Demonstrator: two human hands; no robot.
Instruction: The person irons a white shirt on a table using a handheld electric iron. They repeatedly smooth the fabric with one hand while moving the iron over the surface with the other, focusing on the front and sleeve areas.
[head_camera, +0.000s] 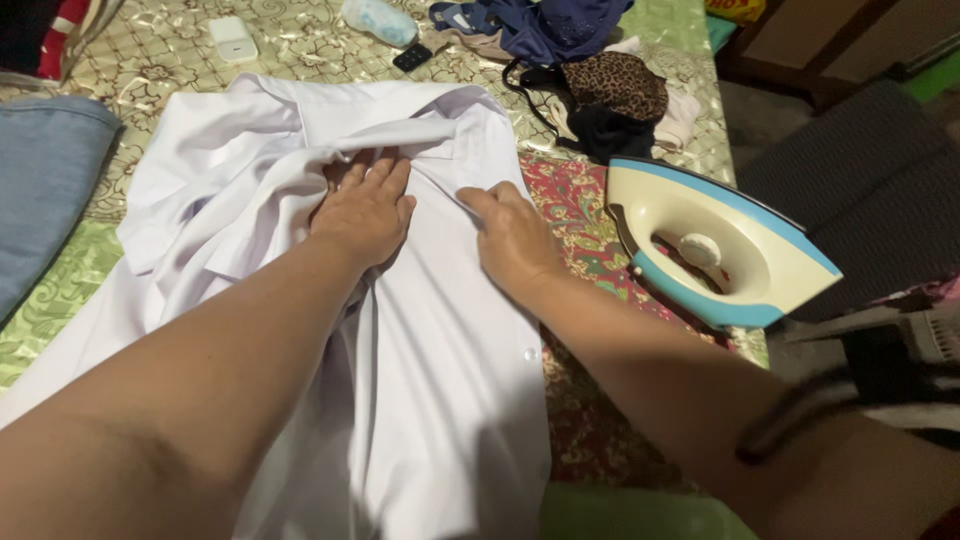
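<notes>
A white shirt lies spread over the table, collar end away from me. My left hand presses flat on the shirt just below the collar, fingers together and slightly tucked under a fold. Beside it, my right hand rests on the shirt's right front panel, fingers curled against the cloth near the button edge. A cream and light-blue electric iron stands on its heel to the right of my right hand, apart from it.
A red patterned cloth covers the table under the iron. Folded blue denim lies at the left. A leopard-print item, dark clothes, a white charger and a small black object sit at the back. A dark chair stands right.
</notes>
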